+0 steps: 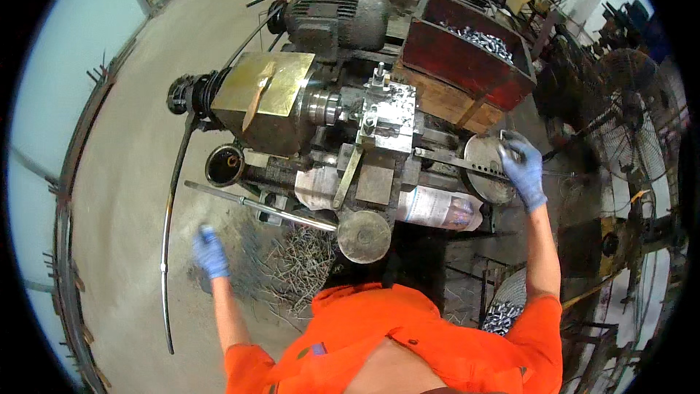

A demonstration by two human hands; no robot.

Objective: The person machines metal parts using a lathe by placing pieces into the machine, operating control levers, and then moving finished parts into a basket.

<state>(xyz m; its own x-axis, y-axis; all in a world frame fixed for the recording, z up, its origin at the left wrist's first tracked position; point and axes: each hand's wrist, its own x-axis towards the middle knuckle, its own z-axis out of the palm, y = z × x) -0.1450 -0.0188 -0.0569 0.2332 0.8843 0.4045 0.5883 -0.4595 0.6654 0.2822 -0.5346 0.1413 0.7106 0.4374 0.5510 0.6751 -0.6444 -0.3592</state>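
My left hand [210, 252], in a blue-grey glove, is over the floor at the left, apart from the machine. Its fingers are curled together, and anything inside them is hidden. My right hand [523, 176], gloved alike, is bent over a round metal plate [477, 157], by the outer end of a perforated bar [459, 163]. Dark-smudged fingers curl inward there; what they grip is unclear. Between my hands stands a lathe-like machine with a spindle chuck [323, 108] and a shiny metal block [390, 113]. A round disc [364, 236] sits at its near end, beside a polished rod [292, 217].
A red bin [467, 55] of small metal parts stands behind the machine, right of a motor [335, 20]. Metal scraps [299, 263] litter the floor. A basket of parts [503, 314] is near my right elbow. A long thin rod [169, 248] stands left; a fan [623, 95] is far right.
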